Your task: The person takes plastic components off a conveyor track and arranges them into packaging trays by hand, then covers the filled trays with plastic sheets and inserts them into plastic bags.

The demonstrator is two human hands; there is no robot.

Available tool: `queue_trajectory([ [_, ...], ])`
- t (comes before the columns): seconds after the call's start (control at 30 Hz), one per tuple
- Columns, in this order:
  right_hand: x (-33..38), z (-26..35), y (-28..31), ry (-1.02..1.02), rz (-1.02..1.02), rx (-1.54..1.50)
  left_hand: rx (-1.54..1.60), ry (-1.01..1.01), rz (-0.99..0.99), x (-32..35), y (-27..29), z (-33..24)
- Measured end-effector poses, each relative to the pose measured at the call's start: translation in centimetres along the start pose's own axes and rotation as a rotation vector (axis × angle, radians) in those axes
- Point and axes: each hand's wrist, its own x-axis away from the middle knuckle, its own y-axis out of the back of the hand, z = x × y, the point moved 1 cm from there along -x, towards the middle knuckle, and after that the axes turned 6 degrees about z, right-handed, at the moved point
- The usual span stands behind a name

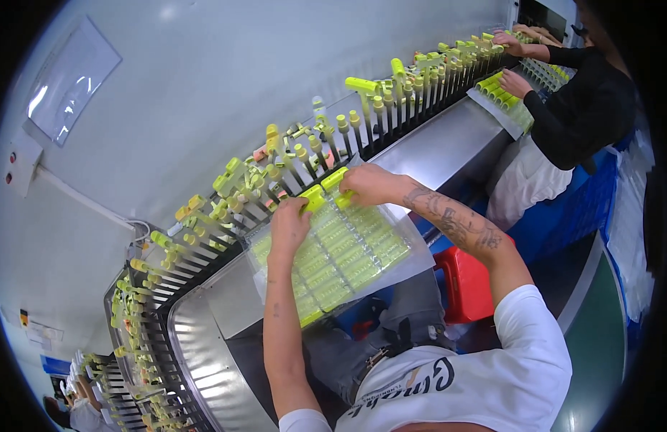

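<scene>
A see-through plastic tray (402,229) lies tilted in front of me, its rows filled with yellow-green parts under a thin sheet. My left hand (289,225) is at the tray's far edge, fingers closed on a glossy yellow-green tube-shaped part (314,197). Beside it, my right hand (368,185) pinches a second yellow-green tube part (335,178) at the far right corner of the tray. The fingertips of both hands are partly hidden by the parts and the hands themselves.
Beyond the tray runs a conveyor of black posts (356,137) topped with yellow-green pieces, curving away to the left. A metal ledge (438,144) borders it. At right a co-worker in black sleeves (574,119) handles another tray (507,108). A red stool (466,284) stands by my right side.
</scene>
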Motion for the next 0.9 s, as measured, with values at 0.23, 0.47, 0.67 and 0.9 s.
queue_trajectory([
  [0.23,0.1,0.2,0.1,-0.081,-0.036,-0.071,0.132,-0.004,0.030,-1.8,-0.3,-0.3],
  [0.47,1.9,-0.6,0.3,-0.120,-0.158,-0.161,0.082,0.024,-0.171,-0.4,1.3,1.6],
  [0.67,1.7,-0.6,2.0,-0.137,-0.311,-0.227,0.115,0.310,0.014,-0.5,2.4,1.8],
  [0.9,-3.6,5.2,7.6,-0.158,-0.629,-0.336,0.250,0.084,-0.003,-0.1,4.6,0.6],
])
